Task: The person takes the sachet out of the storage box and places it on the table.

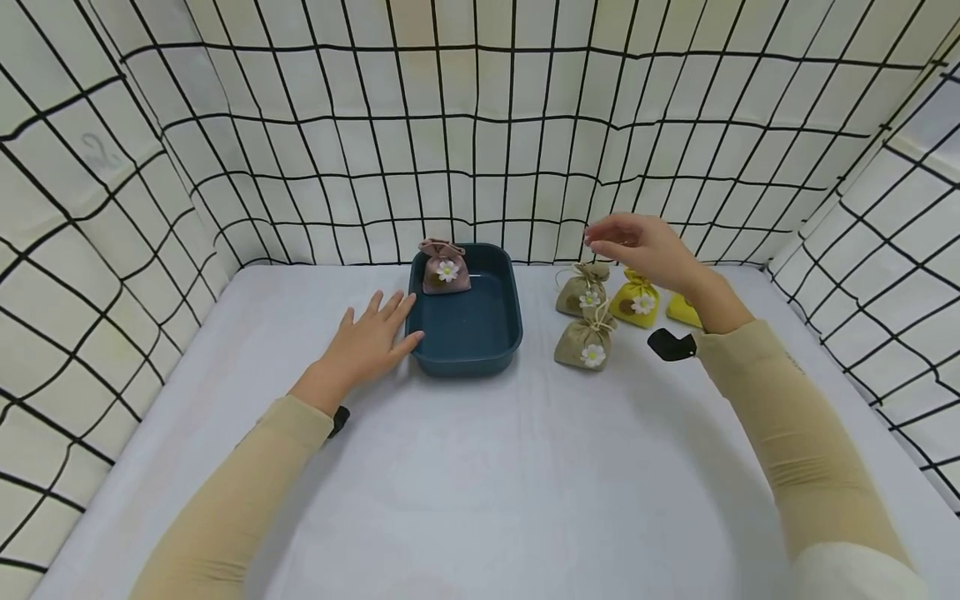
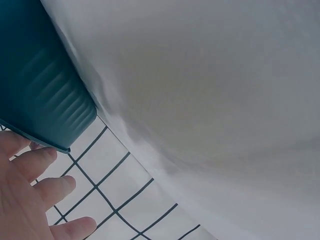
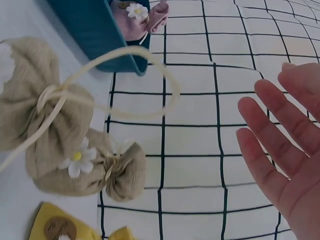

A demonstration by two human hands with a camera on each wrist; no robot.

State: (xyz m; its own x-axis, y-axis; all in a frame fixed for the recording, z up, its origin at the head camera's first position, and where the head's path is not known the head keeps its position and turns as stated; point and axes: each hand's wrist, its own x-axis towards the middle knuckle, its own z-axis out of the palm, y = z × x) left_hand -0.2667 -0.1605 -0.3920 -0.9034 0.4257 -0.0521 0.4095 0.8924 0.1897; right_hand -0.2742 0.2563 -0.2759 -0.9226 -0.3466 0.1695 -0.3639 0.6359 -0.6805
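Note:
A dark teal plastic bin (image 1: 467,365) stands toward the back of the table, with a pink drawstring pouch (image 1: 444,279) bearing a white flower inside its far left corner. Against the bin's left rim my left hand (image 1: 367,337) rests with fingers spread. My right hand (image 1: 641,246) hovers above the pouches on the right, fingers loosely bent, holding nothing. Beneath it are two tan drawstring pouches, a nearer one (image 1: 583,343) and a farther one (image 1: 581,292). Beside them lies a yellow pouch (image 1: 635,302). In the right wrist view, the nearer pouch's cord (image 3: 170,95) loops upward.
Another yellow pouch (image 1: 682,310) is partly hidden behind the right wrist. White walls with a black grid (image 1: 495,133) enclose the back and sides. A white cloth (image 1: 480,483) covers the table.

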